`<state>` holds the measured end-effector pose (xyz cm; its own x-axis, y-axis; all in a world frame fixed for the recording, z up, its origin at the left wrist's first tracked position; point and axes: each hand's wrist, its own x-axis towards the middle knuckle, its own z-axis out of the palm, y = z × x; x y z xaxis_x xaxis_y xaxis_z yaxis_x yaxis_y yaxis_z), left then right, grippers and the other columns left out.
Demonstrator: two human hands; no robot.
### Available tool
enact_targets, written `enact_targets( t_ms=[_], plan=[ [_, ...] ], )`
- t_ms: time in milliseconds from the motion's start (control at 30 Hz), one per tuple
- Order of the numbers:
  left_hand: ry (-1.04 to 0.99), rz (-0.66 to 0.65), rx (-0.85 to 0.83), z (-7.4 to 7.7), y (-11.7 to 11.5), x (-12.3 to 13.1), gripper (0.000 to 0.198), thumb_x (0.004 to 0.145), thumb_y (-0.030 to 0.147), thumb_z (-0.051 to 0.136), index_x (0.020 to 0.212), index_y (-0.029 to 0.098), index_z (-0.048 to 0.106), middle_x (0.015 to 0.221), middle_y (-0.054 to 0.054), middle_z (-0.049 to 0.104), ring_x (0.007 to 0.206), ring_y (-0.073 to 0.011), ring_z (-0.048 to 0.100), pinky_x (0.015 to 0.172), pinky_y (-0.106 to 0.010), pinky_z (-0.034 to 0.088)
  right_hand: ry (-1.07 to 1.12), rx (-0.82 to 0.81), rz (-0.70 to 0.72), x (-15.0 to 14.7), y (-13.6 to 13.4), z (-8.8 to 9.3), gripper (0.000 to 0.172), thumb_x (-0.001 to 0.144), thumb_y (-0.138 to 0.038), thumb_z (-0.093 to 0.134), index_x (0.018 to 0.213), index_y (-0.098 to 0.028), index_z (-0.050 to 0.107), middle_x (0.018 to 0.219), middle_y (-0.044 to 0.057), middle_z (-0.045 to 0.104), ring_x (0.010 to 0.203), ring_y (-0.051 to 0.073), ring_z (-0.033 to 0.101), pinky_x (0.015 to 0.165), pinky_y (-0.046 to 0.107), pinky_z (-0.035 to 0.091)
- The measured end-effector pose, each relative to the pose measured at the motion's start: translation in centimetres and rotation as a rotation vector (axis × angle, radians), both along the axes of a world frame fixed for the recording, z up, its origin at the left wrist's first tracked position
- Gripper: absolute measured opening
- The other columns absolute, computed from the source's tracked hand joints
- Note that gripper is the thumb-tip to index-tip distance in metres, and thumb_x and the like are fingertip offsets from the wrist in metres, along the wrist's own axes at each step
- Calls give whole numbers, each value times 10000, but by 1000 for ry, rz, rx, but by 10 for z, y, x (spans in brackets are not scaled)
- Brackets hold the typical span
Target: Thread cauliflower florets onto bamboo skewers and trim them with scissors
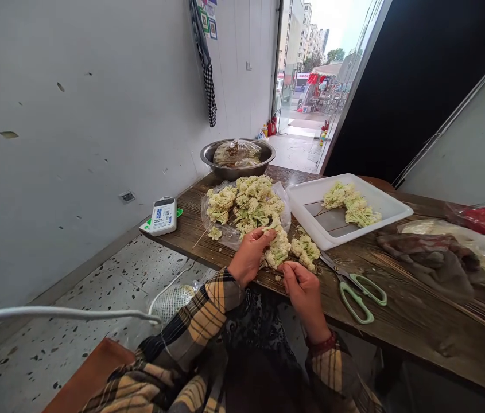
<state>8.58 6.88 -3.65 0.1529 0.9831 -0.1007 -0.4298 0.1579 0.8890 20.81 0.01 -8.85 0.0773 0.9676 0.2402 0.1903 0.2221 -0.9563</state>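
Observation:
My left hand (251,256) is closed on a cauliflower piece (277,251) above the table's front edge. My right hand (301,282) pinches finger and thumb together at the lower end of that piece; whatever sits between those fingertips is too small to make out. Behind my hands, a heap of cauliflower florets (256,198) rests on a clear plastic bag (283,201). Another floret (305,250) lies just right of the held piece. Scissors with pale green handles (356,292) lie to the right of my right hand.
A white tray (391,213) holds cauliflower on thin sticks. Behind the heap stands a metal bowl (212,162) with a plastic bag inside. A white scale-like box (163,217) is at the table's left corner. Right: a dark cloth (435,261), thin sticks (453,299) and bags.

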Motion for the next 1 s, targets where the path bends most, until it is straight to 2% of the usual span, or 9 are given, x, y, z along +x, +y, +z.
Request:
enact_targets(
  t_ms=[133,300,633,833,1000],
  plan=[
    [72,94,44,1,6,-3,306,680,434,733,805,168,648,765,-6,614,650,-101,537,580,-211,403,4,2,12,1,1,-2,344,918,-429,458,774,-168,630,515,-56,433,471,99,392,468,220,314],
    [164,130,104,5,9,-3,271,676,420,719,690,171,613,644,23,507,577,-85,416,533,-202,340,4,2,17,1,2,-3,340,912,-427,473,759,-170,634,516,-55,436,474,95,393,468,216,315],
    [254,32,243,9,9,-7,274,706,390,703,637,160,572,630,30,464,616,-94,368,599,-230,314,37,8,-27,0,-1,-5,352,883,-458,499,787,-165,668,522,-35,473,471,101,409,431,210,305],
    [221,13,178,7,8,-6,285,682,408,735,651,162,593,641,28,485,611,-90,409,590,-222,344,75,-23,13,2,0,2,321,892,-428,504,802,-160,656,495,-58,433,456,91,385,442,214,303],
    [76,24,66,12,8,-14,341,698,472,717,847,167,686,838,-30,630,723,-108,560,673,-233,439,127,-29,12,4,4,2,341,906,-453,489,791,-162,623,475,-68,416,441,87,373,440,216,291]
  ],
)
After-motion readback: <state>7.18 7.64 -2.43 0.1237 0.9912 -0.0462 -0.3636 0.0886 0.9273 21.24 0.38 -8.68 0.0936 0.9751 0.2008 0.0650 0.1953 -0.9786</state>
